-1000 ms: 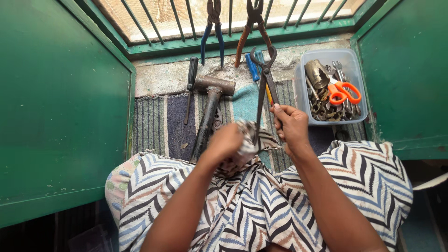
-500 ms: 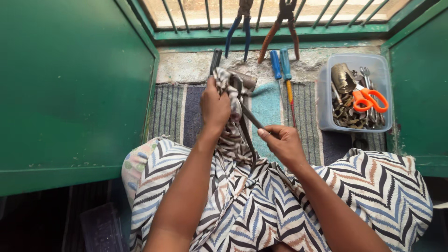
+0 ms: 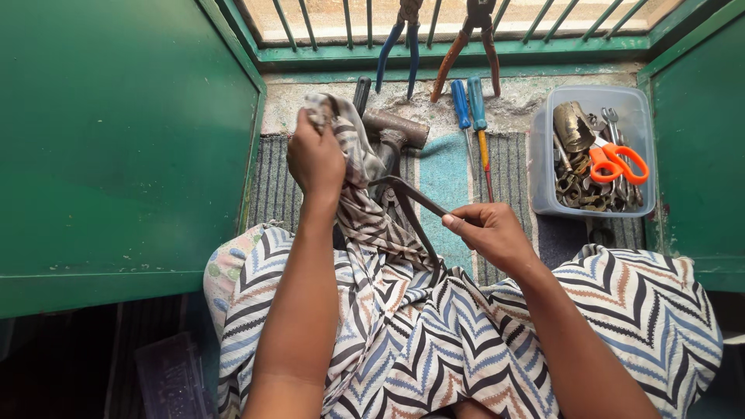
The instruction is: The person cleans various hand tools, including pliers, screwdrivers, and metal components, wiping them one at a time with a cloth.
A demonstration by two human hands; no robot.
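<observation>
Left hand (image 3: 314, 159) has shifted up and leftward since half a second ago, pulling the patterned cloth (image 3: 353, 178) with it, fist closed on a bunch of that cloth. Right hand (image 3: 489, 233) grips one handle of the dark pincers (image 3: 411, 206), whose head is hidden under the cloth above the striped mat (image 3: 446, 174). Hammer (image 3: 392, 132), two blue screwdrivers (image 3: 469, 116) and a plastic tub (image 3: 594, 151) with orange scissors (image 3: 617, 163) lie beyond.

hammer (image 3: 392, 132) on mat (image 3: 446, 174) | screwdrivers (image 3: 469, 116) right | tub (image 3: 594, 151) far right
</observation>
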